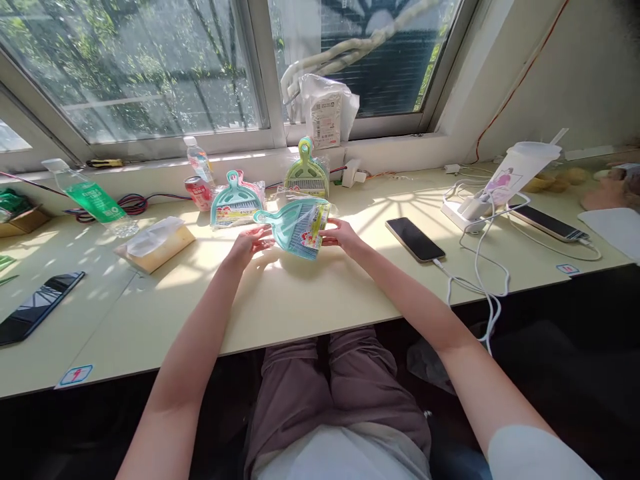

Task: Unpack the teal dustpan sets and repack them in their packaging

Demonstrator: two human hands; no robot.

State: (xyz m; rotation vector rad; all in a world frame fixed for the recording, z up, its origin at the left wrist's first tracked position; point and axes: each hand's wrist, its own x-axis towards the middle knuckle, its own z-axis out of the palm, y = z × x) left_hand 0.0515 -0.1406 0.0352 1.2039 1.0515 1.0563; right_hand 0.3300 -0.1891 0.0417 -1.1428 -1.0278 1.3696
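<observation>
Between my hands, tilted above the table, is a small turquoise dustpan and brush set [287,227] in clear plastic with a printed label. My left hand [249,244] has its fingers curled at the handle end, on the left. At the other side, my right hand [343,237] grips the label and brush edge. Just behind stands another turquoise dustpan set [235,205], with a pink one partly hidden at its back. Farther back, a green dustpan set [306,170] leans near the window sill.
A tissue pack [156,245], a green bottle [97,201], a red can [199,193] and a dark phone [40,307] lie left. Rightward are a charging phone [415,239], a power strip [463,217] with loose white cables, and a lidded cup [523,170]. Someone's hand [613,190] shows far right.
</observation>
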